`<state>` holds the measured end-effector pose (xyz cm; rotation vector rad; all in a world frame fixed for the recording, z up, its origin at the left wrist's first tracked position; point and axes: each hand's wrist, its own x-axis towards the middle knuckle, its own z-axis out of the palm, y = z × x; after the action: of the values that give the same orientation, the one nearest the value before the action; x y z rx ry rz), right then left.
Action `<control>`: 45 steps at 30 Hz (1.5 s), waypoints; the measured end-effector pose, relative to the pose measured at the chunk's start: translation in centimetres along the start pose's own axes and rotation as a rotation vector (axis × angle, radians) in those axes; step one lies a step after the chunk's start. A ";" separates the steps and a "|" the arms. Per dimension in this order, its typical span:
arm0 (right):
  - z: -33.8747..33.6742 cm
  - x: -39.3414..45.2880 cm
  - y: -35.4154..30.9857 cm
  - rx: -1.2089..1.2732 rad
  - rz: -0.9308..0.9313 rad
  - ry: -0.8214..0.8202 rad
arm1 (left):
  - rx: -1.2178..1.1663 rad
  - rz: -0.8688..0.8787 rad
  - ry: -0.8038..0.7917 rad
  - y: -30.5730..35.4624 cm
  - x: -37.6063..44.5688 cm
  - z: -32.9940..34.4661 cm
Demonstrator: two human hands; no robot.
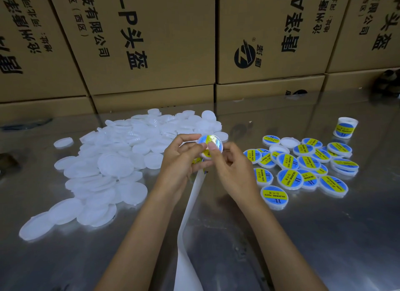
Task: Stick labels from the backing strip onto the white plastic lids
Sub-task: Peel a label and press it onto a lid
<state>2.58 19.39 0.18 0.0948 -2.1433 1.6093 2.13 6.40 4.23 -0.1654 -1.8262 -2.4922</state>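
Above the shiny metal table [281, 236], between the pile of plain white lids [112, 160] and the labelled lids [303, 167], the left hand [179, 163] is gripping a lid [208, 146] with curled fingers, while the right hand [233, 169] is pressing its thumb onto the blue-yellow label [213, 140]. Below the held lid, the backing strip [188, 221] is trailing toward the camera.

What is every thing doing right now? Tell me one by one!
Left hand: holds the lid.
Right hand: thumb presses the label.
Held lid: lifted, label on it.
Backing strip: hangs from the hands.
Plain lids: piled, unlabelled.
Labelled lids: lying label-up.
Small jar: upright, closed.
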 end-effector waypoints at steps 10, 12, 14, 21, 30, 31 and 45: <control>0.0 -0.4 0.0 -0.109 -0.123 0.016 | 0.077 0.018 0.048 0.3 0.0 -0.2; -0.1 -0.5 -0.1 -0.114 -0.114 0.015 | 0.125 0.030 0.032 0.5 -0.1 -0.3; -0.1 -0.6 -0.3 -0.097 -0.107 0.010 | 0.213 0.037 0.005 0.5 0.0 -0.5; -0.2 -0.1 -0.3 -0.067 -0.037 0.082 | 0.298 0.049 -0.091 0.8 -0.2 -0.8; 0.3 0.0 0.1 0.066 0.017 -0.075 | 0.232 0.082 0.042 0.2 -0.4 0.0; 0.3 0.1 0.1 0.073 0.007 -0.068 | 0.224 0.085 0.046 0.2 -0.5 0.1; -0.6 0.0 -0.4 -0.071 -0.071 0.157 | 0.298 0.063 -0.065 0.4 -0.4 -0.1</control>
<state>2.88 19.83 0.72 0.0207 -2.0508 1.4504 2.52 6.18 4.55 -0.2880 -2.1522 -2.1650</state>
